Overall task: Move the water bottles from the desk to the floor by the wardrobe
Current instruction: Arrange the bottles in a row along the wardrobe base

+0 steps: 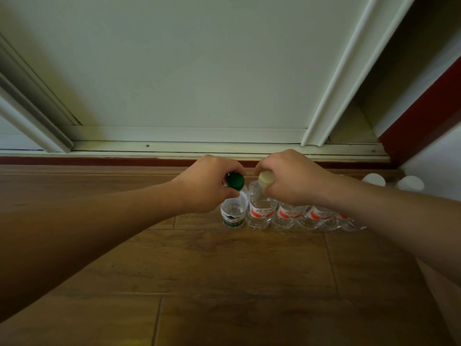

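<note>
A clear bottle with a green cap and green label (pixel 233 213) stands upright on the wooden floor (pixel 224 265) in front of the wardrobe's sliding door (pixel 189 66). My left hand (pixel 207 186) grips its neck just under the cap. Beside it on the right stands a clear bottle with a pale cap and red-and-white label (pixel 260 213); my right hand (pixel 289 178) is closed around its cap and neck. A row of several more red-labelled bottles (pixel 309 217) runs to the right, partly hidden behind my right forearm.
The wardrobe's bottom track (pixel 199 147) and a dark red skirting strip (pixel 99 161) lie just behind the bottles. Two white caps (pixel 374 179) show at the far right near the corner. Wooden floor stretches toward me.
</note>
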A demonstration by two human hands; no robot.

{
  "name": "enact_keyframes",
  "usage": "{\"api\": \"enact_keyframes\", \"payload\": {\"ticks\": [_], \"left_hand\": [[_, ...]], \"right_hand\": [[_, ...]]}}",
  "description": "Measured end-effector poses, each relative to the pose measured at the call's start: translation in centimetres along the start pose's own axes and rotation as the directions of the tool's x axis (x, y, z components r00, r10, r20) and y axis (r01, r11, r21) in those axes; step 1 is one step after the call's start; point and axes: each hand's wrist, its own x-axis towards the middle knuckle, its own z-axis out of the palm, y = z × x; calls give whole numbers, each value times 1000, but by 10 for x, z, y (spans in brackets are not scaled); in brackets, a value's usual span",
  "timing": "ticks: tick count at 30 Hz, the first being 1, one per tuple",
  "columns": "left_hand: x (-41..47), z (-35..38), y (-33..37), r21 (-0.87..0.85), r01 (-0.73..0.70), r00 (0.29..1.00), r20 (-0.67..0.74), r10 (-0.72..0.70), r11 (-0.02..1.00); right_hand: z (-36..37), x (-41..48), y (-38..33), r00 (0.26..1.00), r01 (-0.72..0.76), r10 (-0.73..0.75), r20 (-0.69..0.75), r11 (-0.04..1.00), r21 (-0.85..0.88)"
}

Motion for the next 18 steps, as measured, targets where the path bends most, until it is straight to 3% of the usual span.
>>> {"api": "enact_keyframes", "payload": {"ticks": [18], "left_hand": [[-1, 1, 1, -7, -3, 1000, -4, 3, 1000]], "right_hand": [[2, 0, 1, 1000, -5, 5, -19, 1000, 18]]}}
